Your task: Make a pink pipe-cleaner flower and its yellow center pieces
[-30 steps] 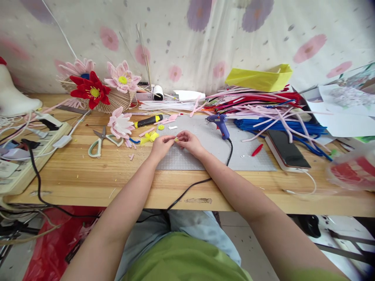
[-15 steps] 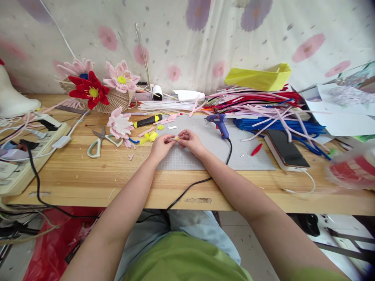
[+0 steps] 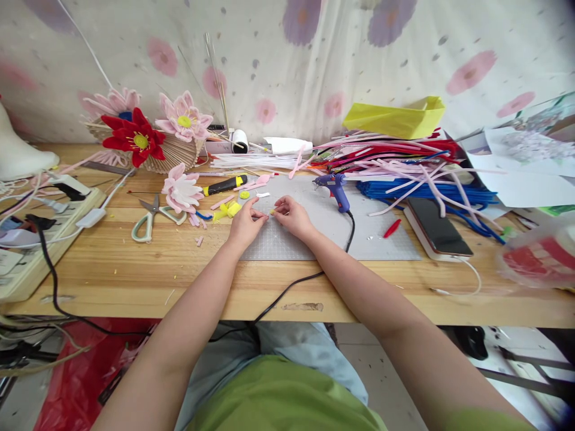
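Observation:
My left hand (image 3: 247,226) is over the grey cutting mat (image 3: 381,239), its thumb and fingertips drawn together in a pinch; what lies between them, if anything, is too small to make out. Close beside it, my right hand (image 3: 293,216) pinches a small yellow piece (image 3: 272,212). A narrow gap separates the fingertips of both hands. To the left of my left hand lie yellow fuzzy strips (image 3: 227,209), a round yellow disc (image 3: 244,194) and a pink-and-white fuzzy flower (image 3: 182,190). A blue glue gun (image 3: 335,188) rests on the mat to the right.
Scissors (image 3: 153,218) and a yellow-black utility knife (image 3: 225,185) lie at left, near a power strip (image 3: 40,251). Finished flowers (image 3: 137,139) stand behind. Bundles of blue fuzzy stems (image 3: 386,190), a phone (image 3: 440,227) and a plastic tub (image 3: 536,254) occupy the right. A black cord (image 3: 291,290) crosses the table.
My hands, which met at the small yellow piece, have parted slightly. The yellow piece now sits at my right fingertips. The view has shifted a little.

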Demonstrator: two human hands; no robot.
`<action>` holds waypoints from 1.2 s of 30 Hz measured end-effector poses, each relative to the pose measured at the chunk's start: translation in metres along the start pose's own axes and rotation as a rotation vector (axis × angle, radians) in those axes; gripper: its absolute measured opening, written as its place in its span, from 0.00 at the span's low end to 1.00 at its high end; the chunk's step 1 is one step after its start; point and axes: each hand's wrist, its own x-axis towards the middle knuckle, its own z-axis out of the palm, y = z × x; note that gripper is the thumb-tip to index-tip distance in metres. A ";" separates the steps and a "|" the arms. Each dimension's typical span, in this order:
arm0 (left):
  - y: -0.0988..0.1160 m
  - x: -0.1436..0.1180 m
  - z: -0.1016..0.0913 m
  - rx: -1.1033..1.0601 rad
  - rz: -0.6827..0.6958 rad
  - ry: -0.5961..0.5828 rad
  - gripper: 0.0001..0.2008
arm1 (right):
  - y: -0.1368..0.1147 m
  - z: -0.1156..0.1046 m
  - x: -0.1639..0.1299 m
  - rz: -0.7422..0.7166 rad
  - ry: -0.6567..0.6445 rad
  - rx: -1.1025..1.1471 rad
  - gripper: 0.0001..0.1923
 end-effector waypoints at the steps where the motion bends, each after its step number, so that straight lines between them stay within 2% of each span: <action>1: 0.000 0.000 0.000 0.005 -0.001 0.005 0.31 | -0.003 0.001 -0.001 -0.017 -0.015 -0.009 0.09; 5: 0.001 -0.001 0.000 0.070 -0.004 0.008 0.33 | -0.008 0.004 -0.004 -0.056 -0.048 -0.023 0.09; 11: 0.003 -0.003 0.000 0.161 -0.014 0.011 0.33 | -0.004 0.002 -0.003 -0.097 -0.038 -0.031 0.09; 25: 0.005 -0.004 -0.001 0.180 0.016 0.018 0.32 | -0.001 0.003 -0.002 -0.146 -0.050 0.014 0.10; 36: 0.003 -0.002 0.000 0.008 0.043 0.059 0.29 | -0.003 0.003 -0.003 -0.139 -0.063 0.025 0.10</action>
